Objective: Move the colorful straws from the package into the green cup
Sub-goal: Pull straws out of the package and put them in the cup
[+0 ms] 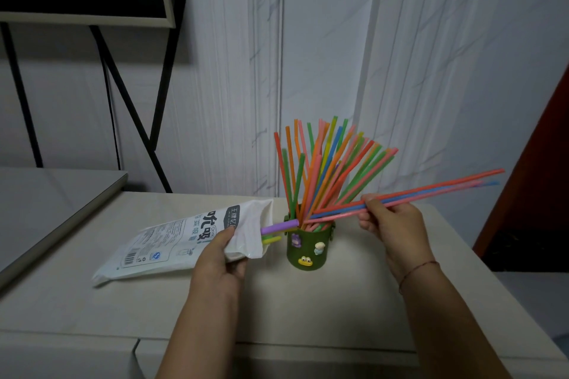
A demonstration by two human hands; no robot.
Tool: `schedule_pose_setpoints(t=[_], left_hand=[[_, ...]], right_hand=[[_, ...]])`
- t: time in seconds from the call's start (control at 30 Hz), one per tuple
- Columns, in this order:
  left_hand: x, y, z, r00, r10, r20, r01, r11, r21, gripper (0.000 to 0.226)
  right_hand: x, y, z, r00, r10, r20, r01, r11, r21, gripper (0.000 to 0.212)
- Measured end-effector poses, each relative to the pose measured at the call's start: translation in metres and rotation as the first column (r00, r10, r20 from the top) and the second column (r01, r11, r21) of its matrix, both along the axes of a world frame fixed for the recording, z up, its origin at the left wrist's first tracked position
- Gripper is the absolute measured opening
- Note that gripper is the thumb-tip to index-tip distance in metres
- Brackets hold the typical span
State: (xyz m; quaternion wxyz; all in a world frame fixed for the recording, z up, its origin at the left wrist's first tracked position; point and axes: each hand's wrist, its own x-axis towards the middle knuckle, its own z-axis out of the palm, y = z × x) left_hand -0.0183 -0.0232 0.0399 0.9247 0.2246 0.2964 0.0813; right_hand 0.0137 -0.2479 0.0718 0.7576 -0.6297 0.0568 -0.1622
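A green cup (309,251) with small cartoon figures stands on the pale table, and several colorful straws (326,169) fan up out of it. My right hand (392,229) pinches a small bunch of red, pink and blue straws (437,189); their lower ends reach into the cup's mouth while the long ends point up to the right. My left hand (221,258) grips the open end of the white straw package (184,243), which lies on the table left of the cup. A purple straw (279,227) and a yellow-green one stick out of its mouth toward the cup.
The table (308,311) has a seam near its front edge. A lower grey surface (46,203) sits to the left, with a black metal frame (135,114) behind it. A white marbled wall is at the back and a dark red panel (538,178) at the right.
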Motion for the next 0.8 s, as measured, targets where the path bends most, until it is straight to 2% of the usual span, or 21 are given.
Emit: schedule_pose_setpoints(t=[0.07,0.13,0.3,0.43,0.53,0.67,0.8], left_hand=[[0.0,-0.002,0.0,1.0,0.008,0.001,-0.008,1.0,-0.012,0.044],[0.0,-0.003,0.0,1.0,0.009,-0.006,-0.009,1.0,0.0,0.046],[0.001,-0.004,-0.002,1.0,-0.026,-0.013,0.027,0.999,0.019,0.014],[0.001,-0.005,-0.003,0.999,-0.05,-0.007,0.05,0.998,0.04,0.01],[0.002,-0.003,-0.004,0.999,-0.052,-0.014,0.053,0.997,0.051,0.009],[0.003,0.0,-0.004,0.998,-0.053,-0.016,0.054,0.997,0.06,0.01],[0.002,-0.002,-0.004,0.998,-0.065,-0.022,0.066,0.995,0.068,0.011]], right_hand=[[0.001,0.001,-0.003,1.0,-0.009,0.004,0.009,0.997,-0.08,0.008],[0.002,0.006,-0.006,1.0,-0.001,-0.004,0.0,0.985,-0.174,0.011],[0.008,0.031,-0.016,0.993,0.073,-0.093,-0.105,0.905,-0.411,0.018],[0.012,0.044,-0.019,0.994,0.051,-0.101,-0.1,0.816,-0.569,0.018],[0.01,0.042,-0.018,0.992,0.075,-0.104,-0.119,0.833,-0.54,0.018],[0.005,0.031,-0.011,0.996,0.065,-0.064,-0.085,0.912,-0.4,0.011],[0.002,0.026,-0.007,0.999,-0.026,-0.02,0.017,0.932,-0.362,0.023]])
